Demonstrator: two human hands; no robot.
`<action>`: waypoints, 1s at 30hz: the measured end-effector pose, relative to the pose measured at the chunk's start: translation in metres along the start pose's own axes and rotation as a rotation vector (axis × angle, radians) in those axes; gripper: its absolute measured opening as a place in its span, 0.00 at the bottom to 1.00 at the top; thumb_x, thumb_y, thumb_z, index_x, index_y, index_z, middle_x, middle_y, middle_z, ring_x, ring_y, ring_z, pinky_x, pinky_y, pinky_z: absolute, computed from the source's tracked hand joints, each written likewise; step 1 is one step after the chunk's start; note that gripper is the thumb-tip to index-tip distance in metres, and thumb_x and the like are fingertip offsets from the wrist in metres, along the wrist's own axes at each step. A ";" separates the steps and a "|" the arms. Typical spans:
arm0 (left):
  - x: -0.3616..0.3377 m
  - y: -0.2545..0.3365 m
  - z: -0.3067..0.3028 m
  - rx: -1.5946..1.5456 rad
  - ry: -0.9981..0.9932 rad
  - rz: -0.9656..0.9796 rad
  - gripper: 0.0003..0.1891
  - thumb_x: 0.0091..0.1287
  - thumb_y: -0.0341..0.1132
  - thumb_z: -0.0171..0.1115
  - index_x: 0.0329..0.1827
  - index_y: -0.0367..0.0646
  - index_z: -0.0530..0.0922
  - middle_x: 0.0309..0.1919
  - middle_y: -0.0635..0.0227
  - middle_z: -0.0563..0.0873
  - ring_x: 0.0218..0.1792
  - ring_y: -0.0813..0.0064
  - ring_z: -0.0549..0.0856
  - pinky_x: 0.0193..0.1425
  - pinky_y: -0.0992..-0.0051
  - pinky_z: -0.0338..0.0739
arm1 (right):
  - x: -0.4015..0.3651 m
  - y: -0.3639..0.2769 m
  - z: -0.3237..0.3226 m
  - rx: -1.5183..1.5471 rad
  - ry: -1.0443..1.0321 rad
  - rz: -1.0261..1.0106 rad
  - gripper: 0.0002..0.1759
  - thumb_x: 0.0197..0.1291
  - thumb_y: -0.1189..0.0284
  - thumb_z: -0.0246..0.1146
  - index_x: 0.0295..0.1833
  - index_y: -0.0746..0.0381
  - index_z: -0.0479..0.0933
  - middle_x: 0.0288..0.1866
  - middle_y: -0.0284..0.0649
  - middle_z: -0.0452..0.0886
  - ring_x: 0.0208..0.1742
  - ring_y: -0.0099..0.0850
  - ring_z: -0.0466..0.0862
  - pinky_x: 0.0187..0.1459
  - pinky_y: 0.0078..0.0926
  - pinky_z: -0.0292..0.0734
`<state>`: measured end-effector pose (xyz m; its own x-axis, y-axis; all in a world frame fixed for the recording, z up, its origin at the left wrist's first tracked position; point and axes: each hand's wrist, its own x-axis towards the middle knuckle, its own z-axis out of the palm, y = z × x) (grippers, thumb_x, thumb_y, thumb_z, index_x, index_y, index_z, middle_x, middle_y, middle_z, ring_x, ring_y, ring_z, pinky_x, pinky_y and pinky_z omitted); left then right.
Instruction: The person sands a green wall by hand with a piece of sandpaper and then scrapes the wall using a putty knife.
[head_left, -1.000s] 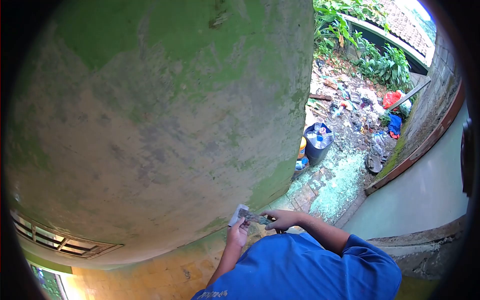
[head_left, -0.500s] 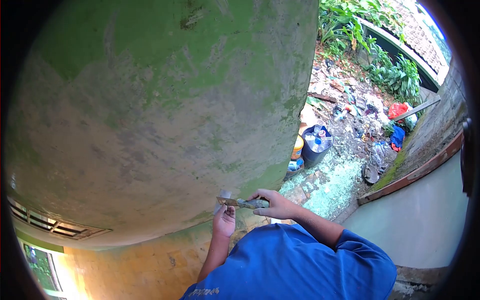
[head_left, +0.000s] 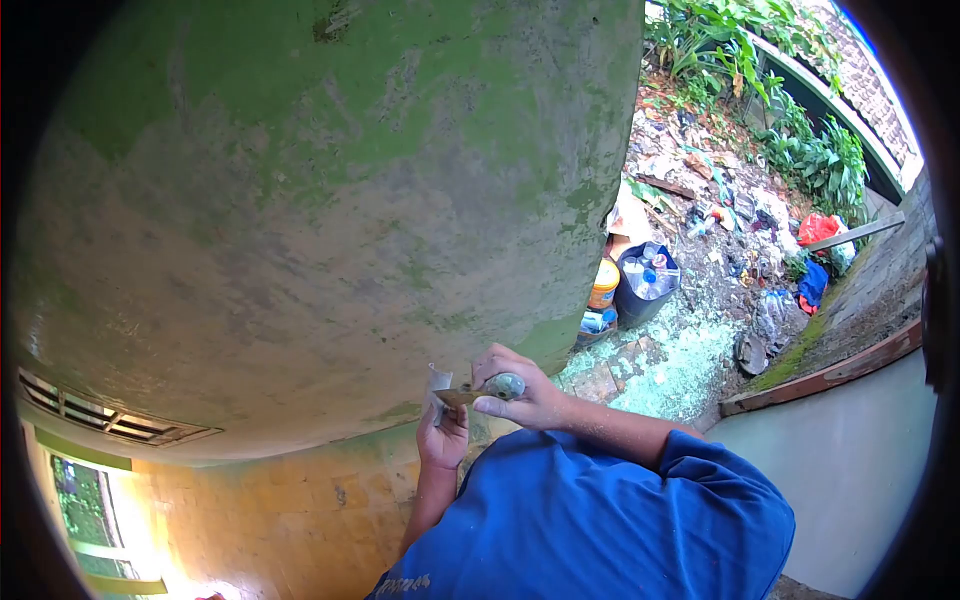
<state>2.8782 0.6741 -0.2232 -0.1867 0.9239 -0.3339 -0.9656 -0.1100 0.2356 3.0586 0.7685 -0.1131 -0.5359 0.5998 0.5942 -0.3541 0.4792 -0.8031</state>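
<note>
My right hand [head_left: 530, 397] is wrapped round the handle of a putty knife [head_left: 458, 397], whose stained metal blade points left. In my left hand [head_left: 443, 442] is a thin whitish flat piece [head_left: 437, 382], held upright between thumb and fingers; its exact kind does not show. The knife's blade lies across the flat piece and seems to touch it. Just beyond both hands rises a wall [head_left: 330, 270] with green paint above and a patchy grey, scraped-looking surface below.
A dark bin [head_left: 627, 302] full of plastic containers stands past the wall's edge, beside a yellow-orange bucket [head_left: 604, 285]. Pale green flakes [head_left: 660, 372] litter the ground. Rubbish [head_left: 740, 215] lies farther back. A low wall [head_left: 820, 430] is at right, yellowish floor tiles [head_left: 270, 515] at lower left.
My right hand has turned the putty knife, so its handle end now faces up towards me. The flat piece in my left hand has tilted more edge-on. The view has shifted slightly.
</note>
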 end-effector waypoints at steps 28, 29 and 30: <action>-0.019 -0.025 0.005 0.685 -0.037 0.196 0.26 0.66 0.41 0.53 0.66 0.43 0.63 0.59 0.59 0.73 0.60 0.65 0.73 0.67 0.58 0.63 | 0.111 -0.063 -0.038 -0.754 -0.493 -1.138 0.23 0.53 0.53 0.58 0.17 0.53 0.59 0.16 0.27 0.60 0.15 0.23 0.66 0.16 0.24 0.57; -0.013 -0.022 -0.015 0.683 -0.037 0.202 0.26 0.66 0.41 0.53 0.66 0.43 0.63 0.59 0.59 0.73 0.60 0.65 0.73 0.67 0.58 0.63 | 0.116 -0.061 -0.041 -0.805 -0.491 -1.183 0.23 0.53 0.53 0.58 0.17 0.53 0.59 0.16 0.27 0.60 0.16 0.23 0.66 0.16 0.24 0.57; -0.009 -0.017 -0.034 0.358 0.069 0.118 0.19 0.65 0.39 0.56 0.57 0.43 0.69 0.51 0.62 0.77 0.53 0.69 0.77 0.61 0.63 0.69 | 0.128 -0.061 -0.049 -0.803 -0.494 -1.189 0.23 0.53 0.53 0.58 0.17 0.53 0.59 0.16 0.27 0.60 0.16 0.23 0.66 0.16 0.24 0.57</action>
<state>2.8904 0.6555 -0.2552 -0.3162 0.8846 -0.3429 -0.8146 -0.0678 0.5761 3.0494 0.8473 0.0142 -0.5014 -0.5655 0.6548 -0.3412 0.8247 0.4510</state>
